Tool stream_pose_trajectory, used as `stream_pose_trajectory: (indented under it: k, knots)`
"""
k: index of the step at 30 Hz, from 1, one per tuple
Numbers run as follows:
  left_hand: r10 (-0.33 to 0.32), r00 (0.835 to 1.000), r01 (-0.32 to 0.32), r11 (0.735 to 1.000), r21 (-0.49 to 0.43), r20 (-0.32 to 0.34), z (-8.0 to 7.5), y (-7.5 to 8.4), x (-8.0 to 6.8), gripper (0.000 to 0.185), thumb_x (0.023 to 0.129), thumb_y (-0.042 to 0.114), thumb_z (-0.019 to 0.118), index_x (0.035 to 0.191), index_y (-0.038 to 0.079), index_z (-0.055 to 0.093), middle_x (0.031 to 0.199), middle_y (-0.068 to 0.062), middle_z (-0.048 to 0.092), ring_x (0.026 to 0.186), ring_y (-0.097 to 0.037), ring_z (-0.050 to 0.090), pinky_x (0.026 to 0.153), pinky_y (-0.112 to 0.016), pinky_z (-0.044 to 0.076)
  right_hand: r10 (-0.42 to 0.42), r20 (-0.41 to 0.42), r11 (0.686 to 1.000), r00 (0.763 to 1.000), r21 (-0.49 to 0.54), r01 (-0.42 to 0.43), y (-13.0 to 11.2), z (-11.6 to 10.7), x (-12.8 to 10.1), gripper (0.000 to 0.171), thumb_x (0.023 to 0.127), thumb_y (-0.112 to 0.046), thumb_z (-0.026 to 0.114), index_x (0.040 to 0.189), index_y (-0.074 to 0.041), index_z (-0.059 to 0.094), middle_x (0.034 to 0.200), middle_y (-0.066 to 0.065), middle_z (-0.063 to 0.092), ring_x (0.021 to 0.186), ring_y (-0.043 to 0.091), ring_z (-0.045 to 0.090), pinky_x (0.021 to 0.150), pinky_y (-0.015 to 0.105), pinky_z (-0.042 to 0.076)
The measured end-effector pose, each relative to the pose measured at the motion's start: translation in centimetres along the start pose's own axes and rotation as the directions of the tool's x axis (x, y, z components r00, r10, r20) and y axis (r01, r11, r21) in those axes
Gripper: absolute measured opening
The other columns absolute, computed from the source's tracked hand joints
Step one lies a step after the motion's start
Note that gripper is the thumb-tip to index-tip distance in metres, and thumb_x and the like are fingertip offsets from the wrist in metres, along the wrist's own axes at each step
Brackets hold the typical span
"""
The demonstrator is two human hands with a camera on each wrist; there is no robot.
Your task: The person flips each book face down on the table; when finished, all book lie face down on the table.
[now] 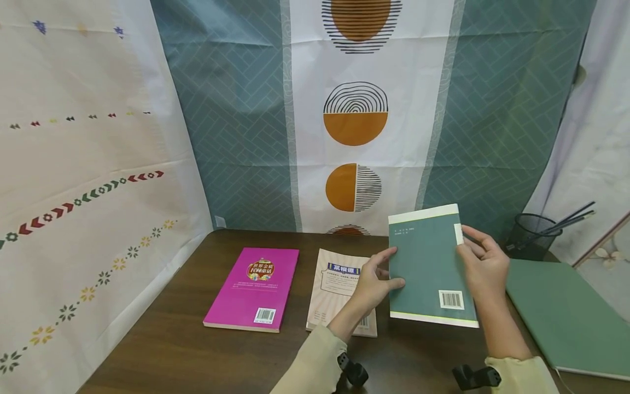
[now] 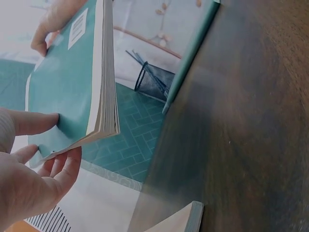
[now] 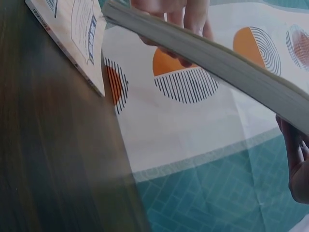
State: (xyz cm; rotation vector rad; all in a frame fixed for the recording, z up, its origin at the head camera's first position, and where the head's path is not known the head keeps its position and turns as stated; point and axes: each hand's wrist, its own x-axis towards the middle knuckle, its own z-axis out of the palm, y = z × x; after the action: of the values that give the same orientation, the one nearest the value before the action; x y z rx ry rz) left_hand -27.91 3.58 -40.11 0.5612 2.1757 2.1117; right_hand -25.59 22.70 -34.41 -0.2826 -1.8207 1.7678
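Observation:
A green paperback book (image 1: 425, 262) is held up off the table, its barcode side toward the head camera. My left hand (image 1: 370, 282) grips its left edge, thumb on the cover and fingers behind, as the left wrist view shows on the book (image 2: 72, 92). At the opposite edge my right hand (image 1: 484, 268) pinches the upper part. In the right wrist view the page edges (image 3: 212, 60) of the book face the camera. Partly behind my left arm lies a beige book (image 1: 337, 282) on the table. Farther left rests a magenta book (image 1: 253, 290), barcode up.
A large green flat folder or mat (image 1: 571, 312) lies on the right of the brown table (image 1: 162, 334). Behind it stands a black mesh pen holder (image 1: 531, 235) with several pens. Patterned cloth (image 1: 236, 137) hangs along the back.

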Motion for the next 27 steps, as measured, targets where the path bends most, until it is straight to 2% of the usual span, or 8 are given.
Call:
stream_pose_trajectory:
  k: [11,14,21,27]
  knots:
    - [0.027,1.0,-0.027,1.0,0.005,-0.003,0.2,0.4,-0.2,0.063,0.084,-0.007,0.065,0.142,0.011,0.05,0.127,-0.012,0.052,0.092,-0.008,0.062,0.084,-0.028,0.058,0.094,0.02,0.992,0.995,-0.085,-0.092,0.5,-1.2,1.3,0.04,0.088,-0.011,0.058,0.128,-0.016,0.064,0.074,-0.038,0.062,0.061,-0.01,0.062,0.05,0.013,0.047]
    - [0.035,0.999,-0.035,0.999,0.013,-0.005,0.3,0.4,-0.4,0.062,0.084,-0.008,0.064,0.142,0.011,0.05,0.13,-0.012,0.052,0.092,-0.007,0.06,0.084,-0.025,0.057,0.115,0.052,0.991,0.992,-0.074,-0.111,0.9,-1.6,1.6,0.04,0.089,-0.011,0.059,0.129,-0.016,0.063,0.076,-0.036,0.062,0.062,-0.008,0.063,0.051,0.014,0.048]
    - [0.061,0.998,-0.061,0.998,0.001,-0.004,0.5,0.1,-0.4,0.062,0.083,-0.008,0.064,0.141,0.011,0.052,0.13,-0.011,0.052,0.09,-0.006,0.057,0.078,-0.018,0.053,0.139,0.177,0.987,0.974,0.059,-0.151,1.7,-2.8,2.3,0.032,0.091,-0.007,0.06,0.12,-0.021,0.063,0.081,-0.031,0.067,0.07,-0.008,0.065,0.056,0.013,0.051]
    - [0.064,0.998,-0.064,0.997,-0.035,-0.002,0.7,0.0,-0.3,0.063,0.083,-0.009,0.063,0.14,0.014,0.053,0.134,-0.007,0.052,0.088,-0.006,0.054,0.074,-0.015,0.049,0.144,0.209,0.987,0.967,0.038,-0.155,2.1,-3.3,2.8,0.031,0.091,-0.007,0.061,0.117,-0.024,0.063,0.081,-0.031,0.066,0.073,-0.01,0.064,0.059,0.011,0.05]
